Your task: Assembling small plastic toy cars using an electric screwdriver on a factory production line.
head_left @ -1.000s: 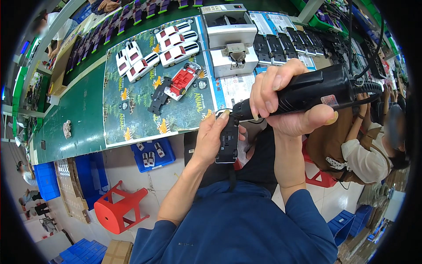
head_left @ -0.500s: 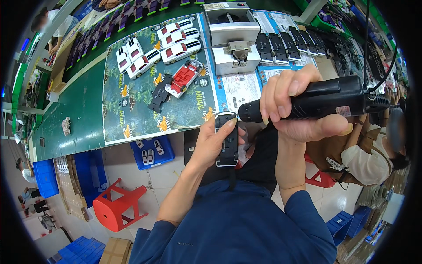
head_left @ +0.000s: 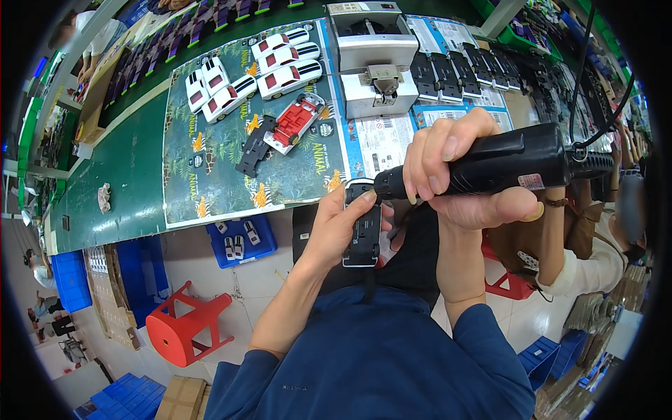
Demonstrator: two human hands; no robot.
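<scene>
My left hand (head_left: 340, 222) grips a toy car (head_left: 362, 238) with its black underside facing up, the thumb pressed across the base. A black electric screwdriver (head_left: 500, 162) lies in my right hand (head_left: 455, 171), fingers wrapped over its body. Its tip meets the car's base beside my left thumb; the exact contact point is hidden. On the printed sheet beyond, a red-and-white open car body (head_left: 297, 122) rests beside a loose black car base (head_left: 256, 147). Several white toy cars (head_left: 288, 77) with dark stripes stand farther back.
A grey metal machine (head_left: 376, 63) stands at the table's back, with several black car bases (head_left: 448, 75) in a row to its right. Below the table are a blue bin (head_left: 264, 246) holding white cars and a red stool (head_left: 183, 329). A co-worker's arm (head_left: 553, 245) is at right.
The screwdriver and my right hand have shifted slightly left and its rear has dropped in a little. The car stays in my left hand. The co-worker's arm at right has moved.
</scene>
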